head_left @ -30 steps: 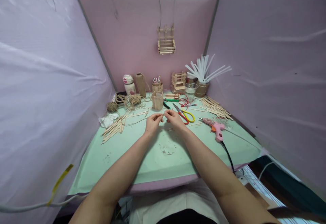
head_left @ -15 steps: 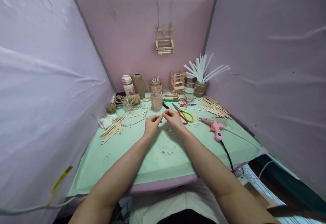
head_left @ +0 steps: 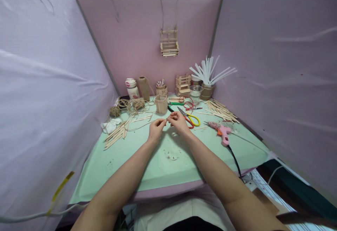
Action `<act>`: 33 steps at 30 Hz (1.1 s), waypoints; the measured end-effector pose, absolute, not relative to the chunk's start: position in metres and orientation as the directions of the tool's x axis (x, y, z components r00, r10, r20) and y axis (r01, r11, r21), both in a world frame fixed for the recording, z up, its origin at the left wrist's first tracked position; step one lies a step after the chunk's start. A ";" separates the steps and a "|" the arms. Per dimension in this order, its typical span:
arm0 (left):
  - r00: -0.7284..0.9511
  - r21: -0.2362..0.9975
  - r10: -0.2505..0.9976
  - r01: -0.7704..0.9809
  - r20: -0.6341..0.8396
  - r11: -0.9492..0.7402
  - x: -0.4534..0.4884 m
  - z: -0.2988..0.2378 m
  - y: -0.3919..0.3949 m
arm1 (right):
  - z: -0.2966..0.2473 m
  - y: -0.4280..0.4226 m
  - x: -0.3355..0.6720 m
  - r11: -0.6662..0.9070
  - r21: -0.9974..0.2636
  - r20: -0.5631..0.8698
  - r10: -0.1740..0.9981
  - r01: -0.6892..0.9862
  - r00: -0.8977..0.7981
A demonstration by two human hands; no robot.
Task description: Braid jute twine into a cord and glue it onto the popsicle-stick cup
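On the left I see a pile of sticks (head_left: 116,134) lying flat on the green table (head_left: 137,168). My left hand (head_left: 156,128) and right hand (head_left: 179,122) meet mid-table. Both pinch a string (head_left: 166,120) with their fingertips, probably because it is so thin. It looks tan and tiny. The scissors (head_left: 191,118) lie just to the right.

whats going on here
A person works at a green table, both hands together above its middle. The left hand and right hand pinch what looks like a thin twine strand between them. Scissors lie just beyond the right hand, a pink glue gun farther right, wooden sticks to the left.
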State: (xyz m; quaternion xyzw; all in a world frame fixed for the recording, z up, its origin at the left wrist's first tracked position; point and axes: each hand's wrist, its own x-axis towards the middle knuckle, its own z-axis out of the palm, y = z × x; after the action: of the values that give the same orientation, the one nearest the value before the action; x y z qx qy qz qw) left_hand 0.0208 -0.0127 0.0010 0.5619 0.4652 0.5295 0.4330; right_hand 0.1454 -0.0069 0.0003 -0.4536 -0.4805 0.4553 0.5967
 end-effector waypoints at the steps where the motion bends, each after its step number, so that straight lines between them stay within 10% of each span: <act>1: 0.007 0.983 0.984 0.055 0.178 -0.178 0.021 0.001 -0.013 | -0.001 -0.006 0.146 0.177 -0.978 0.163 0.979 -0.107 0.126; 19: 0.213 0.940 0.976 -0.322 -0.041 0.109 0.019 0.001 -0.008 | 0.001 -0.009 0.145 0.038 -0.996 0.030 0.995 -0.083 0.097; 33: -0.013 0.988 0.990 -0.059 0.141 -0.142 0.016 -0.011 -0.002 | 0.002 -0.010 0.145 0.277 -0.943 0.299 0.949 0.183 0.103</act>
State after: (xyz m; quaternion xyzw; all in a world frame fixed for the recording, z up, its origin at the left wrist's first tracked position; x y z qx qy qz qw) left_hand 0.0156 -0.0022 -0.0107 0.5169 0.4502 0.5511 0.4759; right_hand 0.1452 -0.0105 0.0016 -0.4927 -0.5742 0.3445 0.5558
